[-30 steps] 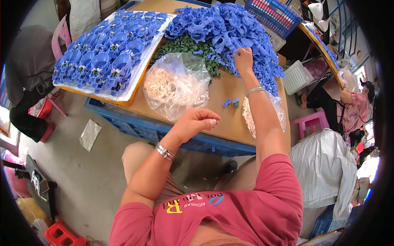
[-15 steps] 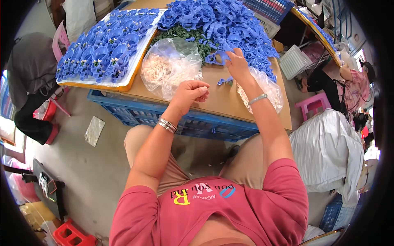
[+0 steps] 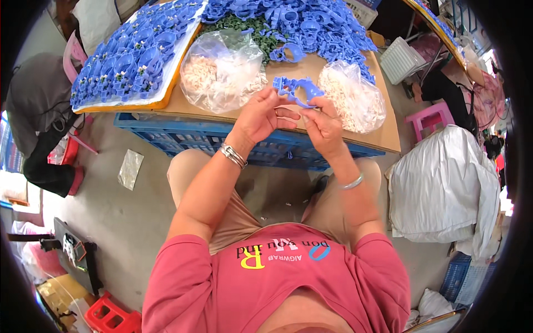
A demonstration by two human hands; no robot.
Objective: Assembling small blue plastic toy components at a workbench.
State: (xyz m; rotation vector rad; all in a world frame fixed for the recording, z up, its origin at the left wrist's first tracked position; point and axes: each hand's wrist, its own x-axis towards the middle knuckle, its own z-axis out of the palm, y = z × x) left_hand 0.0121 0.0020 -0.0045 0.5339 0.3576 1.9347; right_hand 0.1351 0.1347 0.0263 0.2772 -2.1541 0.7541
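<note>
Brown board (image 3: 288,72) with blue flower heap (image 3: 300,19), two clear bags (image 3: 222,69), flower tray (image 3: 133,61).

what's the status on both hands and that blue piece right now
Left hand and right hand both pinch the blue plastic piece, raised above the cardboard worktop. Clear bags flank it, nothing blocking.

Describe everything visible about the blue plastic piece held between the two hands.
The blue plastic piece looks like moulded, glossy plastic with looped, ring-like openings and a curved outline. It is held in the air above the front edge of the brown table, between two clear bags. The left hand pinches its left end and the right hand grips its right end. Finer detail is too small to tell.
</note>
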